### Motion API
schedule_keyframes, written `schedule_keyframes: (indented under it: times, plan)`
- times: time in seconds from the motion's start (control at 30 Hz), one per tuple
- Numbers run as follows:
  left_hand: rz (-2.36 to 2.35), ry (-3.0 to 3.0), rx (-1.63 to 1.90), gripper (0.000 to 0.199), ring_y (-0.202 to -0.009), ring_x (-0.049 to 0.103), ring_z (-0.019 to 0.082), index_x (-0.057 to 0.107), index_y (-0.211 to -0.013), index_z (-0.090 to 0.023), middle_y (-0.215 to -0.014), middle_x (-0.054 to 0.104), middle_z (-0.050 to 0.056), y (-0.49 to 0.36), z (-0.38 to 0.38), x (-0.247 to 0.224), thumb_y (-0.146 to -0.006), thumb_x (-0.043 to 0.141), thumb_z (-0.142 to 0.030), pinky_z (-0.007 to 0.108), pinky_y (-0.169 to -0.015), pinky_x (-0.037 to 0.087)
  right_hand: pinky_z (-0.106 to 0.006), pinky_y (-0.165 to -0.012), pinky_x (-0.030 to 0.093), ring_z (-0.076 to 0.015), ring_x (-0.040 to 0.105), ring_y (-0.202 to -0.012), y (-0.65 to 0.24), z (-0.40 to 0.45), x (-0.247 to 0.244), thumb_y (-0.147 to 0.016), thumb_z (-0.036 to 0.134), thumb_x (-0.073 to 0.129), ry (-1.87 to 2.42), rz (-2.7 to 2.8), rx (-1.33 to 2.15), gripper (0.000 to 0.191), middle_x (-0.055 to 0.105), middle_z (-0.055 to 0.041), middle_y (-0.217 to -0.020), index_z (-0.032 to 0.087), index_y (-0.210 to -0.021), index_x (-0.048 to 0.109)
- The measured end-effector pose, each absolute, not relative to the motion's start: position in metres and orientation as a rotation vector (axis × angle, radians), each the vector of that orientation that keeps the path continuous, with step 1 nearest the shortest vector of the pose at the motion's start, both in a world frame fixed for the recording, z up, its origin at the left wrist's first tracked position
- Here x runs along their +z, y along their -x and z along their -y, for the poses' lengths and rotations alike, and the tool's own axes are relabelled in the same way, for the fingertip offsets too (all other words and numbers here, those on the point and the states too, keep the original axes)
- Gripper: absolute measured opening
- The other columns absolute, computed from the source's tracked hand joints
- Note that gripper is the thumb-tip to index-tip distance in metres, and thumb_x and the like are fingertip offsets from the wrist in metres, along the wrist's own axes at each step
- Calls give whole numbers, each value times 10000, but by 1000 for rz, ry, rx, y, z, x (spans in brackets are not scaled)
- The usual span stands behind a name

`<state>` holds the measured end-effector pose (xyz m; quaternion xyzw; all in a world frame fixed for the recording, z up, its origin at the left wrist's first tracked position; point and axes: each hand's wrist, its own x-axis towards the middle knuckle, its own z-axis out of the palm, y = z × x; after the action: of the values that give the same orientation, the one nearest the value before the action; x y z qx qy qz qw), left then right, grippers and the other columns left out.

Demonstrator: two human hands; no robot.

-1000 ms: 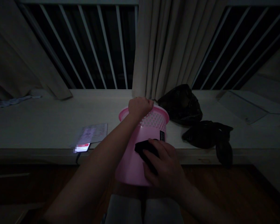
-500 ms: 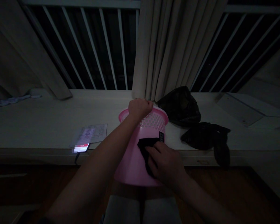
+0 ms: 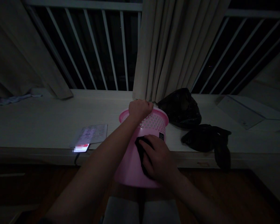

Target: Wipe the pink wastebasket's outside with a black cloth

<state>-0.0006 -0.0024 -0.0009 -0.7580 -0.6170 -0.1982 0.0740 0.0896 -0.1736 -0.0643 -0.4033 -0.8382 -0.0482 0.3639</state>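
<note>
A pink basket [image 3: 130, 165] with a band of round holes below its rim leans over the front edge of the white ledge, above my lap. My left hand [image 3: 140, 110] is closed over the rim at its far side, its forearm crossing the basket's left part. Pressed against the basket's smooth side is a black cloth [image 3: 142, 149], held under the bent fingers of my right hand [image 3: 157, 155]. A small black label [image 3: 161, 136] shows just above the right hand.
On the white ledge [image 3: 49, 121] lie a paper [image 3: 93, 133] and a lit phone [image 3: 81, 148] with a cable at left. Black plastic bags [image 3: 183, 109] and a white box [image 3: 252, 112] stand at right. Curtains [image 3: 163, 46] and railings rise behind.
My right hand has slid a little left and up over the basket's side with the black cloth. The left hand keeps its hold on the rim. The view has shifted slightly.
</note>
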Motion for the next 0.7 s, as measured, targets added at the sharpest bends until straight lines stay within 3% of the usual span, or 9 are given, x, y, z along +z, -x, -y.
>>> schedule_keyframes:
  times: [0.27,0.47,0.7]
  plan:
    - [1853,2292,-609,522,-918,663,283,730,-992,-97,-942,716,187,-2,3,0,-911,298,-377,387,-800,468,-563,-1085,366,-336,357,-1363,-86,171,-62,-909,241,476,1156,2310,-60,512,428,-228,-1444,35,-1378,455]
    - [1863,2278,-566,532,-908,667,283,740,-973,-91,-932,720,191,0,5,2,-914,297,-381,370,-771,471,-509,-1139,311,-291,355,-1380,-82,175,-59,-887,348,556,1032,2471,57,570,439,-149,-1467,133,-1405,450]
    - [1868,2301,-618,517,-914,668,288,742,-979,-105,-933,717,186,1,4,-1,-909,312,-383,386,-788,467,-571,-1121,301,-329,295,-1409,-74,181,-61,-877,329,567,1210,2347,-6,606,385,-194,-1494,112,-1424,424]
